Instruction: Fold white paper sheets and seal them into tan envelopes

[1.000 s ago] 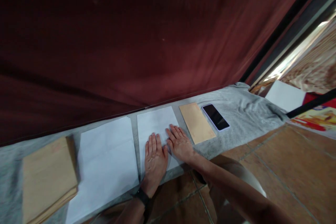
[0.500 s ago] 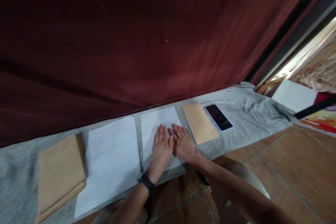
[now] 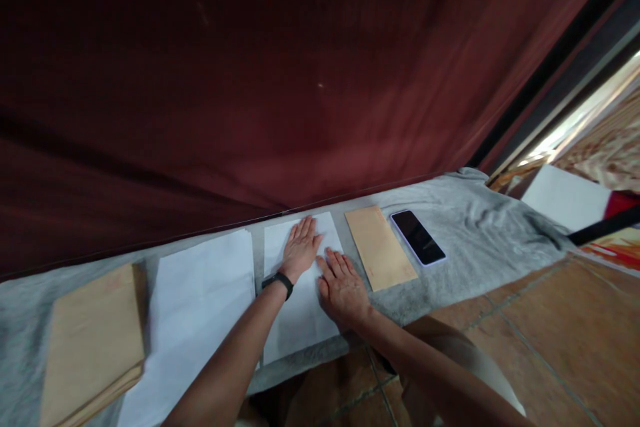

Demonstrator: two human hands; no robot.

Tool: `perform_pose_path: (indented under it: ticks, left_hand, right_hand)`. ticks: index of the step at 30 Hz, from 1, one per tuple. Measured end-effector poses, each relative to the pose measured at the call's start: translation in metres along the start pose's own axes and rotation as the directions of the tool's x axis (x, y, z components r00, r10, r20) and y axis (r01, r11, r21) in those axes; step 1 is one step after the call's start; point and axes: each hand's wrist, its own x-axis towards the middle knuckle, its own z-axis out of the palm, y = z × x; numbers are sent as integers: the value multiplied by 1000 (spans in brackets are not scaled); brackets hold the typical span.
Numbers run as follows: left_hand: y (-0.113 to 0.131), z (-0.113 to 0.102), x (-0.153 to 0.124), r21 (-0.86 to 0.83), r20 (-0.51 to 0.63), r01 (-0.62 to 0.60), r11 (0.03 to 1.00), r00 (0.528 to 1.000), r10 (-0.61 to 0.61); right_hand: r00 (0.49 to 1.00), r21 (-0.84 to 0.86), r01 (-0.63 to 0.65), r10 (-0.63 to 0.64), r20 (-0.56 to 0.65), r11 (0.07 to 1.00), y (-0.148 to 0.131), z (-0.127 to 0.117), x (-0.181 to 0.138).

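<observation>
Both hands palm-down on a white rectangular sheet of paper [image 3: 300, 320], which lies flat on a grey soft-looking cloth [image 3: 475, 220]. Left hand [image 3: 301, 247] is flat on the far half, fingers straight and close together, thumb angled out, nothing gripped. Right hand [image 3: 345, 287] is nearer the body, over the sheet's right edge, fingers extended and slightly spread, also gripping nothing. Hands are near each other, not touching. Can't tell how hard either presses.

Left wrist carries a black band with a dark device [image 3: 279, 282] (looks like a watch or tracker). Left forearm passes over the near right part of a larger white paper stack [image 3: 200, 293], just left of the sheet; contact there can't be told.

Far left: stack of brown paper envelopes [image 3: 95, 340], beside the larger white paper. Right of the sheet: one tan rectangular envelope [image 3: 380, 250], flat, then a black-screened phone in a pale purple case [image 3: 419, 237], face up, tilted. Dark red fabric hanging [image 3: 300, 80] runs behind; brown tiled floor [image 3: 550, 307] below.
</observation>
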Motion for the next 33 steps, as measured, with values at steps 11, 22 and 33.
perform_pose_path:
  ticks: [11, 22, 33]
  left_hand:
    - [14, -14, -113, 12, 36, 65, 998, 997, -66]
    - [30, -25, -161, 83, -99, 96, 992, 991, -87]
    - [32, -24, -162, 33, -95, 89, 996, 992, -85]
  right_hand:
    - [1000, -8, 19, -19, 12, 1000, 1, -1, -1]
    - [999, -62, 45, -44, 9, 997, 5, -1, -1]
    - [969, 34, 238, -240, 65, 971, -14, -3, -5]
